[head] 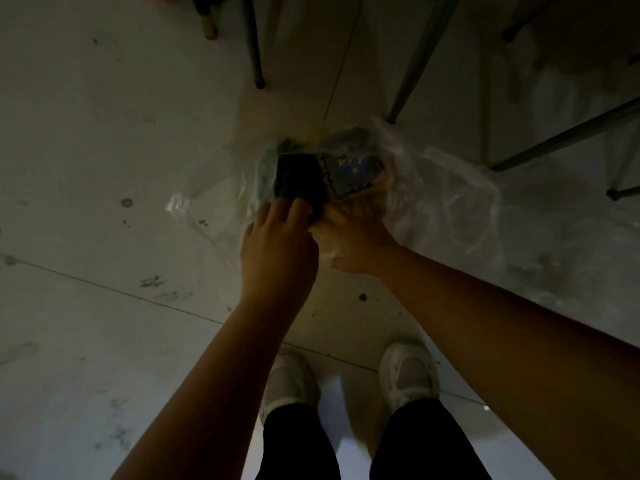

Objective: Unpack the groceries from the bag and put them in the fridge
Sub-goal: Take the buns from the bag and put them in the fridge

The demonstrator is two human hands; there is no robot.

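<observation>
While the clear plastic bag (pixel 433 188) lies on the floor (pixel 104 133) among chair legs (pixel 415 60), the left hand (pixel 277 247) pinches a dark packet (pixel 299 183) at its mouth; the right hand (pixel 356 240) grips the bag's edge beside a blue packet (pixel 353 171).

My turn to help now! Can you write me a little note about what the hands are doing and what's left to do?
Left hand: fingers curled on the near edge of the dark packet in the bag.
Right hand: holds the near rim of the clear plastic bag, which lies on the floor near some chair legs.
Also inside: a blue packet beside the dark one.
Done: bag opened; nothing lifted out yet.
Left: take both packets out and put them in the fridge, which is not in view. The light is dim, so other contents are hard to tell.
</observation>
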